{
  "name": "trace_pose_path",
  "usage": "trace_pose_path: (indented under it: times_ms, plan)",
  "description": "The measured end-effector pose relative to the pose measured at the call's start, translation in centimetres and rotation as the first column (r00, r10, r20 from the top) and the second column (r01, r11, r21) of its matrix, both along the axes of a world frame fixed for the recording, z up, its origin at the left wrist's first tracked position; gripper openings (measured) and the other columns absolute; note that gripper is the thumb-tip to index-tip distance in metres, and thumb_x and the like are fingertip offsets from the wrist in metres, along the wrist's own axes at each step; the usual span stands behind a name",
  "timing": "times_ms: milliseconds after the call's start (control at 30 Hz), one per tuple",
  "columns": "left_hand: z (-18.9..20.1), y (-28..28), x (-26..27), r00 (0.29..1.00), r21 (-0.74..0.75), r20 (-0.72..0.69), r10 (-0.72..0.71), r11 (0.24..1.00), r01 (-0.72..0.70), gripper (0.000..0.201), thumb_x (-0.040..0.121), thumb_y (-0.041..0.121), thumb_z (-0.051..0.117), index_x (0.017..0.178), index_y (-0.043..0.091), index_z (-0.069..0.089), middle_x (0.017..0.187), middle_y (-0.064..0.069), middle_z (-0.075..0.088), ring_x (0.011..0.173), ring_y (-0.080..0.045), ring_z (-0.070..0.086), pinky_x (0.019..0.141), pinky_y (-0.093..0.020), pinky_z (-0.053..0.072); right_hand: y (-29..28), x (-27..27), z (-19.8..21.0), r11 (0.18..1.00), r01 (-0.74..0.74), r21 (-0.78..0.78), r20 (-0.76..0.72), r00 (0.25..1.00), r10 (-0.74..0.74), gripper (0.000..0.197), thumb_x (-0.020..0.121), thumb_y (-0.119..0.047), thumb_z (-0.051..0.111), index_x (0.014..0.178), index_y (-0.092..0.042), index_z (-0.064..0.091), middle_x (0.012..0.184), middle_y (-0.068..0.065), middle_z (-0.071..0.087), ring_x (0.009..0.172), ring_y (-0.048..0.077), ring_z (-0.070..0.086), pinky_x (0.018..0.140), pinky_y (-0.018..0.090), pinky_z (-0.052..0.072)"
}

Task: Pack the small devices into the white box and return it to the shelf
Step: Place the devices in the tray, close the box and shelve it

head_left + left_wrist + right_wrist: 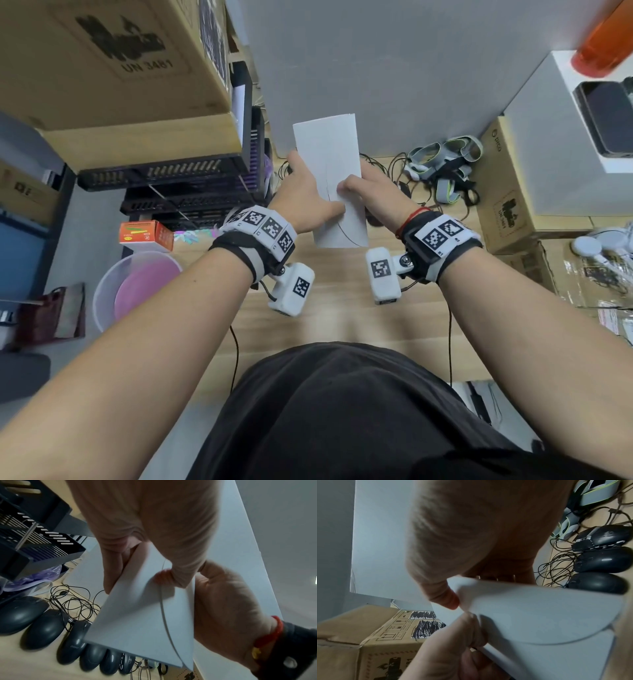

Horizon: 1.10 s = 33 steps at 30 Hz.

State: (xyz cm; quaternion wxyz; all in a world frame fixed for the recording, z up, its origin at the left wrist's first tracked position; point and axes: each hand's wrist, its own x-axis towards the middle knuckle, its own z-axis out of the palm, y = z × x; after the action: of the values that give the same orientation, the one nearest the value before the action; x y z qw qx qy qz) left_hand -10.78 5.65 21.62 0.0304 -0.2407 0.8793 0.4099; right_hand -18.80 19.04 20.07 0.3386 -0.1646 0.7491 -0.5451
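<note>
A flat white box point(329, 161) with a curved flap is held upright above the wooden table point(339, 315), tilted slightly. My left hand point(308, 193) grips its left edge, thumb across the front face. My right hand point(359, 188) grips the right edge, with its thumb pinching at the flap's curved edge point(556, 639). Several dark computer mice point(42, 627) lie in a row on the table below the box with tangled cables point(73, 601). They also show in the right wrist view point(604, 559). In the head view the box and hands hide them.
Black stacked trays point(191, 171) stand at the left under a big cardboard box point(113, 58). Grey straps point(445, 161) and another cardboard box point(507, 192) lie at the right. A small orange box point(147, 234) and a pink basin point(137, 284) sit at the lower left.
</note>
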Motion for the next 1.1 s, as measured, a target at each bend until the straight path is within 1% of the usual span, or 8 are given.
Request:
trace_pose_path:
  times_ms: [100,233,433,500,633,800,967,1100]
  plan:
    - [0.2,0.0,-0.1,1.0,0.013,-0.012,0.018,1.0,-0.018,0.073,0.08,0.023,0.072,0.129,0.003,0.022,0.095,0.008,0.035,0.1,-0.024,0.046,0.086,-0.034,0.047,-0.4,-0.1,0.2,0.999,-0.027,0.019,-0.106,0.994,0.029,0.041,0.072,-0.036,0.052,0.108,-0.018,0.057,0.083,-0.005,0.059,0.058,0.005,0.051,0.048,0.021,0.039]
    - [0.5,-0.2,-0.1,1.0,0.028,-0.003,-0.003,1.0,0.003,0.077,0.082,0.025,0.072,0.133,0.003,0.019,0.105,0.002,0.039,0.101,-0.023,0.046,0.083,-0.031,0.043,-0.6,-0.2,-0.2,0.991,-0.086,0.103,-0.256,0.96,0.11,0.051,0.072,-0.042,0.048,0.117,-0.017,0.051,0.114,0.002,0.059,0.106,0.022,0.056,0.092,0.045,0.049]
    - [0.8,-0.3,-0.4,1.0,0.02,0.008,-0.013,1.0,0.013,0.079,0.077,0.029,0.076,0.128,0.004,0.021,0.099,0.002,0.042,0.097,-0.024,0.054,0.065,-0.031,0.049,-1.0,-0.1,-0.4,0.989,-0.144,0.026,-0.269,0.952,0.145,0.042,0.099,-0.032,0.051,0.131,-0.016,0.03,0.126,0.003,0.038,0.12,0.015,0.049,0.105,0.04,0.042]
    - [1.0,-0.4,-0.5,1.0,0.042,0.018,-0.025,0.999,0.024,0.091,0.069,0.036,0.083,0.129,0.006,0.021,0.097,0.005,0.041,0.096,-0.021,0.056,0.058,-0.031,0.052,-0.9,-0.2,-0.2,0.988,-0.152,-0.007,-0.22,0.964,0.147,0.046,0.101,-0.044,0.042,0.134,-0.015,0.025,0.129,0.001,0.042,0.118,0.008,0.053,0.102,0.036,0.046]
    - [0.7,-0.4,-0.6,1.0,0.049,-0.016,-0.004,0.999,0.005,0.107,0.063,0.046,0.089,0.134,0.003,0.02,0.111,-0.001,0.045,0.104,-0.02,0.056,0.087,-0.036,0.054,-1.0,0.2,0.3,0.992,-0.12,-0.029,-0.067,0.991,0.118,0.049,0.105,-0.049,0.017,0.136,-0.013,0.028,0.103,-0.01,0.053,0.07,-0.015,0.06,0.055,0.01,0.048]
    - [-0.5,-0.8,-0.9,1.0,0.106,0.013,-0.011,0.994,0.01,0.107,0.056,0.052,0.087,0.136,0.009,0.03,0.116,0.002,0.045,0.113,-0.019,0.056,0.093,-0.038,0.053,-0.3,-0.6,0.8,0.997,-0.027,-0.077,0.182,0.982,0.041,0.063,0.101,-0.061,0.018,0.116,-0.015,0.059,0.074,-0.008,0.07,0.056,0.011,0.062,0.044,0.021,0.039]
    - [-0.9,-0.7,-0.4,0.999,0.395,-0.033,-0.021,0.918,0.033,0.098,0.05,0.045,0.093,0.131,0.024,0.041,0.119,0.005,0.061,0.113,-0.017,0.063,0.087,-0.047,0.058,0.8,-0.8,-0.2,0.98,-0.131,-0.149,0.345,0.922,0.176,0.074,0.085,-0.075,0.043,0.129,-0.017,0.061,0.126,0.016,0.066,0.114,0.039,0.063,0.094,0.048,0.051]
    - [-1.2,-0.3,-0.5,0.999,0.6,-0.036,-0.013,0.799,0.032,0.08,0.069,0.011,0.089,0.135,0.019,0.044,0.104,0.001,0.067,0.105,-0.022,0.07,0.082,-0.044,0.06,1.8,-1.1,-0.7,0.973,-0.096,-0.211,0.43,0.885,0.181,0.052,0.101,-0.053,0.032,0.124,-0.015,0.059,0.104,0.0,0.075,0.094,0.015,0.073,0.072,0.028,0.058]
